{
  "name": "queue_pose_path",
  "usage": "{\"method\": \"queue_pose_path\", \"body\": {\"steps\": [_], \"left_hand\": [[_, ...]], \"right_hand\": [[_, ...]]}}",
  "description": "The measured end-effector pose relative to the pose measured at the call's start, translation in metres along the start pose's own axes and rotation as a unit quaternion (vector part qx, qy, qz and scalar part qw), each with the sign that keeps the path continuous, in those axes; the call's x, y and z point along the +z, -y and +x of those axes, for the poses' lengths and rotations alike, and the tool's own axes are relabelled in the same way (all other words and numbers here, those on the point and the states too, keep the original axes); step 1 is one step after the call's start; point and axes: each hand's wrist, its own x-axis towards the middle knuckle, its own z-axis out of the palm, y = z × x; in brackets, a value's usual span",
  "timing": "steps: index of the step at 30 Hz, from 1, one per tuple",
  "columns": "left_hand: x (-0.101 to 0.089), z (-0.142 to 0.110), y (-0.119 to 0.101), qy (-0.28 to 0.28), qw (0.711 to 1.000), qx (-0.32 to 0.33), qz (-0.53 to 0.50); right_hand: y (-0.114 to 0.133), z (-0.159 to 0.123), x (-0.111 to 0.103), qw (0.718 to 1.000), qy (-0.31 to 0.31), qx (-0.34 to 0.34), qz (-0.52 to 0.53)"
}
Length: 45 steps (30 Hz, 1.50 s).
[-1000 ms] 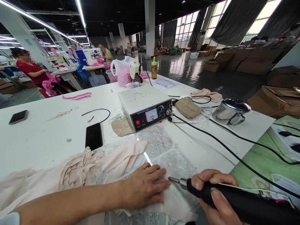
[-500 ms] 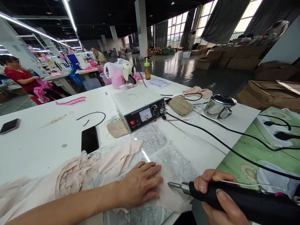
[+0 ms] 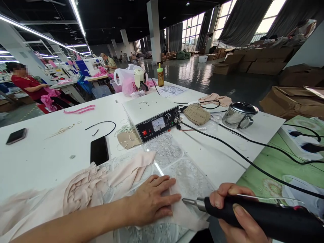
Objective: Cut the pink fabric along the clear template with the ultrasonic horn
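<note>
My left hand (image 3: 154, 200) lies flat with its fingers stretched out, pressing a pale pink piece of fabric (image 3: 188, 214) onto a scratched clear sheet (image 3: 187, 172). My right hand (image 3: 240, 212) is wrapped round the black handle of an ultrasonic cutter (image 3: 268, 216). Its pointed metal tip is at the fabric, just right of my left index finger. I cannot tell whether the tip touches the cloth. A gathered heap of the same pale fabric (image 3: 81, 189) lies left of my left hand, partly under the forearm.
A control box (image 3: 159, 123) with a dial stands behind the sheet, its black cable (image 3: 217, 138) running right. Around it are a phone (image 3: 99, 150), brown card patterns (image 3: 196, 114), a lidded metal mug (image 3: 239, 114) and a green-capped bottle (image 3: 160, 77). A power strip (image 3: 298, 141) lies at right.
My left index finger has stretched out towards the cutter tip. The whole view has shifted slightly; the cutter keeps nearly the same place over the fabric.
</note>
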Motion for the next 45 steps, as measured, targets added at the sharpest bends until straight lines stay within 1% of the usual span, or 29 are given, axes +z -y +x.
{"method": "queue_pose_path", "body": {"steps": [8, 13, 20, 27, 32, 37, 41, 43, 45], "left_hand": [[0.003, 0.000, -0.001, 0.012, 1.000, -0.003, 0.017], [0.003, 0.001, -0.001, 0.009, 1.000, 0.004, 0.027], [0.000, 0.002, -0.002, 0.006, 1.000, 0.006, 0.030], [0.003, 0.002, -0.001, 0.003, 0.999, 0.014, 0.040], [0.004, 0.000, -0.001, -0.001, 0.999, 0.011, 0.045], [0.003, -0.001, 0.000, -0.011, 0.999, 0.015, 0.048], [0.001, 0.000, 0.006, -0.013, 0.998, 0.027, 0.054], [-0.001, 0.001, 0.008, -0.004, 0.998, 0.035, 0.050], [-0.003, 0.003, 0.010, 0.009, 0.998, 0.038, 0.048]], "right_hand": [[-0.001, 0.001, -0.006, 1.000, 0.008, 0.013, -0.013], [0.001, 0.003, -0.002, 1.000, -0.014, 0.004, -0.012], [-0.005, 0.003, -0.001, 1.000, 0.007, 0.000, -0.010], [-0.006, 0.005, 0.001, 0.999, 0.035, 0.005, -0.003], [-0.005, 0.008, 0.005, 0.998, 0.053, -0.014, -0.016], [-0.008, 0.010, 0.001, 0.998, 0.053, -0.008, -0.034], [-0.002, 0.007, -0.003, 1.000, 0.011, -0.001, 0.008], [0.005, 0.002, -0.005, 1.000, 0.011, 0.003, 0.019], [0.010, -0.005, -0.007, 1.000, 0.026, 0.009, 0.016]]}}
